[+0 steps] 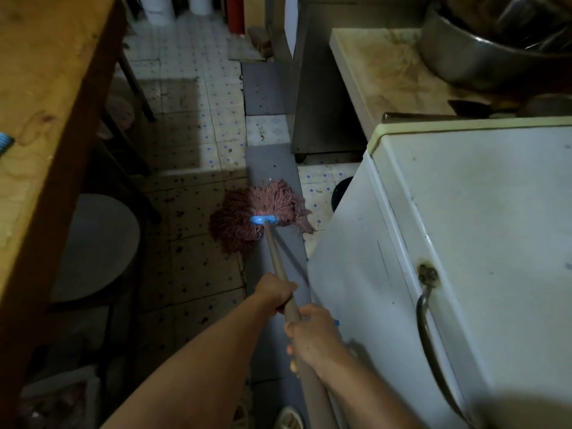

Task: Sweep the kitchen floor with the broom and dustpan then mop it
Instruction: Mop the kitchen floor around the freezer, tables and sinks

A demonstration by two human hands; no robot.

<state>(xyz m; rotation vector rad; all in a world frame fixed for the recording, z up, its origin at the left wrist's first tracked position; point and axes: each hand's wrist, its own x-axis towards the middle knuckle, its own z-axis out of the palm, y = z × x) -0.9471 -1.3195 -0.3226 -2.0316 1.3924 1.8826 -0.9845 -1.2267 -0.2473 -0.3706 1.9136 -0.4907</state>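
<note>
Both hands hold the long tan wooden mop handle [280, 274], which slants down and away from the person. The left hand [275, 292] is lower on the shaft, its grip clenched around the wood, fingers curled under. The right hand [312, 332] is just above it, nearer the body, its grip also closed round the handle with the fingertips showing on the left side.

The pink string mop head [257, 215], fixed in a blue plastic clamp [264, 219], lies spread on the floor. It straddles the edge where the speckled white tiled floor [198, 168] meets a grey floor strip [272, 162].

A white metal chest freezer [464, 243] with a curved dark handle stands just beside the right hand. A light wooden bench [40, 88] runs along the left, with a round grey stool [96, 243] beneath its edge. A large steel basin [495, 41] sits on a stained worktop at the far right.
</note>
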